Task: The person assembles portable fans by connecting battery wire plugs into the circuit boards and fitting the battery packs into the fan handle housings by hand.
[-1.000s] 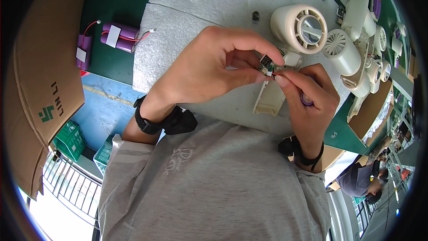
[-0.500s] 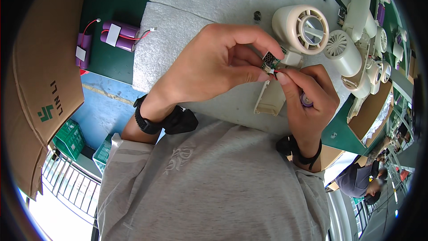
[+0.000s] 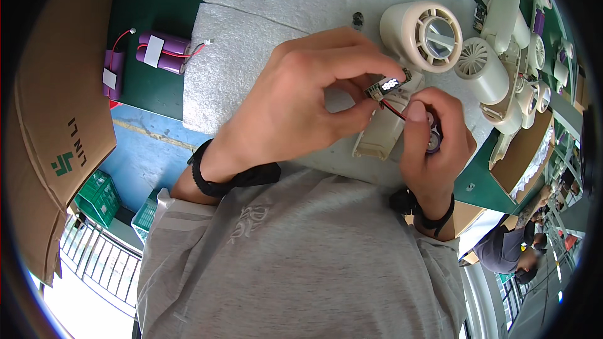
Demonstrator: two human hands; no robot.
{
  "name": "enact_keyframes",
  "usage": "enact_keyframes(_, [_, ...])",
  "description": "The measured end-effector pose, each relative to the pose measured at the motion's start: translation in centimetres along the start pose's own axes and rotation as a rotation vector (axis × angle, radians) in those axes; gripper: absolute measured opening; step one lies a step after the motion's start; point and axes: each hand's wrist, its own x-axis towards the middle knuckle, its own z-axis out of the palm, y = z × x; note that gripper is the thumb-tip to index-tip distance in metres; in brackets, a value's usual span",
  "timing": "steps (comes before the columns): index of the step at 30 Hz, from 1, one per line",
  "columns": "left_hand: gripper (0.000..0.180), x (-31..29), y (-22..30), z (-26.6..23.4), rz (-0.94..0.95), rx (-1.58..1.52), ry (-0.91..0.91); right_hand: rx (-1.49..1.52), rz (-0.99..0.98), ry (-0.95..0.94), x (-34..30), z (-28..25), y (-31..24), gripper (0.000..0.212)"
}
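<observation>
My left hand (image 3: pixel 295 91) pinches a small circuit board (image 3: pixel 387 85) between thumb and fingers. White segments glow on the board's display. A red and black wire lead (image 3: pixel 393 110) runs from the board to a purple battery pack (image 3: pixel 433 140), which my right hand (image 3: pixel 440 157) grips, mostly hidden by the fingers. Beneath the hands lies a cream handheld fan body (image 3: pixel 419 36), its round head beyond them and its open handle shell (image 3: pixel 379 135) partly covered by the hands.
White foam sheet (image 3: pixel 251 44) covers the green table. Two purple battery packs, one nearer (image 3: pixel 162 52) and one at the edge (image 3: pixel 113 75), lie left. Several cream fan bodies (image 3: pixel 483 75) crowd the right, beside an open carton (image 3: pixel 524 160). A large cardboard box (image 3: pixel 63 88) stands far left.
The board's display has lit up. My right hand's fingertips have come off the plug at the board and shifted slightly right, leaving the wires showing between the hands.
</observation>
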Motion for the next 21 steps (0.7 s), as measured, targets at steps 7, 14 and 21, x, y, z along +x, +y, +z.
enact_keyframes(7, [0.04,0.2,0.3,0.6,0.133,0.265,0.079,-0.085,-0.067,0.084,1.0,1.0,-0.6,0.044])
enact_keyframes(14, [0.038,0.3,-0.5,0.2,0.162,0.247,0.113,-0.176,-0.146,0.101,1.1,0.8,-0.3,0.044])
enact_keyframes(21, [0.03,0.1,-0.8,0.4,0.161,0.206,0.145,-0.139,-0.129,0.133,1.3,1.0,-0.3,0.044])
